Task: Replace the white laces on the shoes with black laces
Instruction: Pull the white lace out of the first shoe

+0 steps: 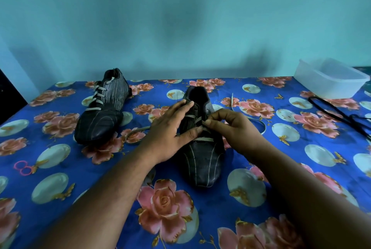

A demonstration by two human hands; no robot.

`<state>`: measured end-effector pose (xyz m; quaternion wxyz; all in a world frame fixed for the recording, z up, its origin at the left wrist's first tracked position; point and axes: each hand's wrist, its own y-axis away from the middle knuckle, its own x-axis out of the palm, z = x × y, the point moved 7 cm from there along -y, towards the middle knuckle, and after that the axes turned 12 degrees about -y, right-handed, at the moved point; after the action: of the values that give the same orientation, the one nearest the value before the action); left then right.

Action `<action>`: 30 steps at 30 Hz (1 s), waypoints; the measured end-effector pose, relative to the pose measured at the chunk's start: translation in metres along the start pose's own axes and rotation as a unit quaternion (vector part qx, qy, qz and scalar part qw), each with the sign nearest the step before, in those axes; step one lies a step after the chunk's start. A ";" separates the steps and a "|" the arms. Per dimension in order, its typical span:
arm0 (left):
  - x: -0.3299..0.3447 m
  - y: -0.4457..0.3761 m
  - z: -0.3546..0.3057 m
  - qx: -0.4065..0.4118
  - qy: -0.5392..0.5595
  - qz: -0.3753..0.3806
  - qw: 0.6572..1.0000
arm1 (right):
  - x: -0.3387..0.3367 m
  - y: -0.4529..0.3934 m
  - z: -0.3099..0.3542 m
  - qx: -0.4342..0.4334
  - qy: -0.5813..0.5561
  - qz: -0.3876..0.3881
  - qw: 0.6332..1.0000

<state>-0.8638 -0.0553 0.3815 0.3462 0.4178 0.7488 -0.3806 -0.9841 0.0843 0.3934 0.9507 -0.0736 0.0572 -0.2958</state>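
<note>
A dark striped shoe (201, 160) lies in front of me, toe toward me, partly unlaced. My left hand (170, 130) rests on its left side with fingers stretched up to the tongue. My right hand (232, 128) pinches a crossing of the white lace (204, 139) at the middle eyelets. Loose white lace ends trail on the cloth on both sides of this shoe. A second dark shoe (104, 108) stands at the back left, still fully laced in white. Black laces (341, 114) lie in a loose heap at the right.
A translucent plastic box (331, 78) sits at the back right corner. Blue floral cloth (60, 168) covers the table. Two pink rings (23, 167) lie on the left. A teal wall rises right behind the table's far edge.
</note>
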 end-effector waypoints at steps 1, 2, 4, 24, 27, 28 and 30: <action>0.000 0.000 0.000 0.000 0.002 0.001 1.000 | 0.002 0.000 -0.003 0.028 -0.041 0.017 0.999; 0.000 0.000 -0.001 -0.001 0.003 0.002 1.000 | 0.004 0.001 -0.004 0.046 -0.076 0.028 0.996; 0.001 0.000 -0.001 -0.003 -0.002 0.004 1.000 | 0.005 0.000 -0.004 0.047 -0.082 0.024 0.995; -0.003 0.002 -0.005 -0.014 -0.035 0.009 0.999 | -0.001 0.002 0.021 -0.124 0.134 -0.024 0.983; -0.004 0.003 -0.006 -0.016 -0.030 0.013 0.999 | -0.001 0.002 0.020 -0.109 0.116 -0.025 0.987; -0.003 0.003 -0.006 -0.017 -0.030 0.015 0.999 | -0.002 0.002 0.017 -0.077 0.074 -0.028 0.994; -0.004 0.003 -0.007 -0.016 -0.033 0.019 0.999 | -0.003 0.003 0.013 -0.025 -0.038 -0.032 0.998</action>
<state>-0.8613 -0.0496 0.3870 0.3847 0.4132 0.7352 -0.3753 -0.9825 0.0895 0.4063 0.9401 -0.1105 0.0264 -0.3213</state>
